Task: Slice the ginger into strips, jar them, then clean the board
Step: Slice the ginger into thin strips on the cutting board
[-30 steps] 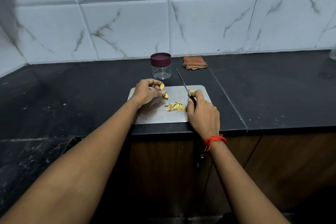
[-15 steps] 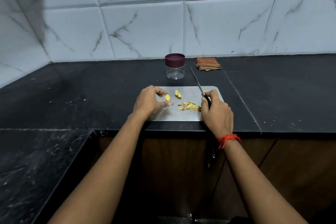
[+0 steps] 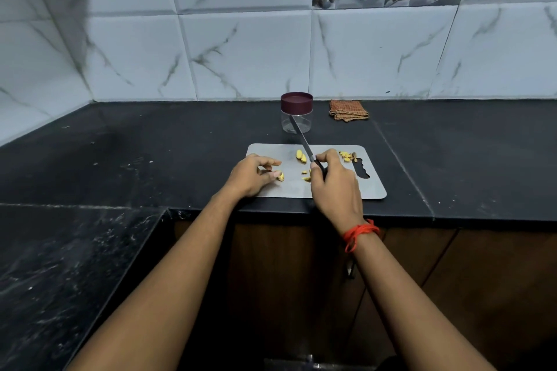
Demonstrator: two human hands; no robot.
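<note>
Board [image 3: 370, 187] sits at the counter's [image 3: 150, 153] front edge, close to the body, so both hands work without reach.

Left hand [image 3: 250, 175] is curled, grip pinched on one ginger piece [image 3: 280, 175] near the board's left side, pressing it down to pin it for the cut. Fingertips [image 3: 272, 163] are tucked back, likely to stay clear of the blade.

Right hand [image 3: 334, 184] has its grip closed around the knife [image 3: 303, 141] handle; blade angles up and away toward the jar [image 3: 296, 113], tip off the board. Looks like a pause between cuts, edge held away from the left hand.

Another uncut chunk [image 3: 300, 156] lies mid-board just left of the blade. Finished strips [image 3: 306, 178] lie by the right hand, more bits [image 3: 346, 156] near the board's back right corner, parked out of the cutting zone.

Jar is just behind the board, lid still on, so jarring hasn't started. Cloth [image 3: 348, 110] sits at the counter's back edge, probably staged for wiping the board.

Judgement: mid-slicing, two pieces left to strip.
</note>
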